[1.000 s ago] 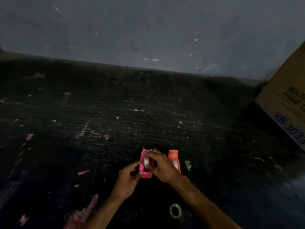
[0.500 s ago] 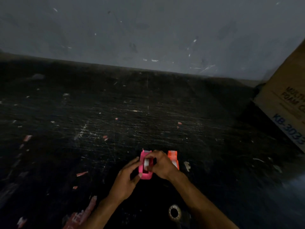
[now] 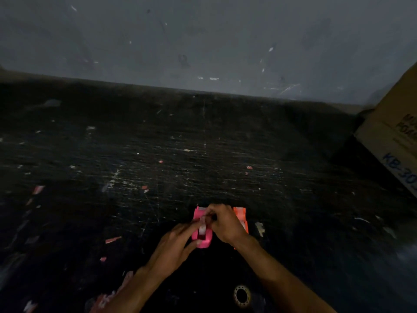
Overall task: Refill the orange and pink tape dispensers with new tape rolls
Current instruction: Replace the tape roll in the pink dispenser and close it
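Note:
The pink tape dispenser (image 3: 201, 231) sits on the dark scratched table near its front edge, with a pale tape roll (image 3: 202, 227) standing in its slot. My left hand (image 3: 173, 247) grips the dispenser's near left side. My right hand (image 3: 225, 222) reaches over from the right, its fingertips pinched on the tape at the top of the roll. The orange tape dispenser (image 3: 242, 216) stands just right of the pink one, mostly hidden behind my right hand, with a roll in it.
A cardboard box (image 3: 392, 136) leans at the right edge. An empty tape core ring (image 3: 242, 295) lies near the front, between my forearms. Red and white paper scraps (image 3: 112, 240) dot the table. A grey wall rises behind.
My right hand has shifted forward over the roll, fingers now pinching at its top. My left hand has closed in tighter against the pink dispenser. The dispensers have stayed in place.

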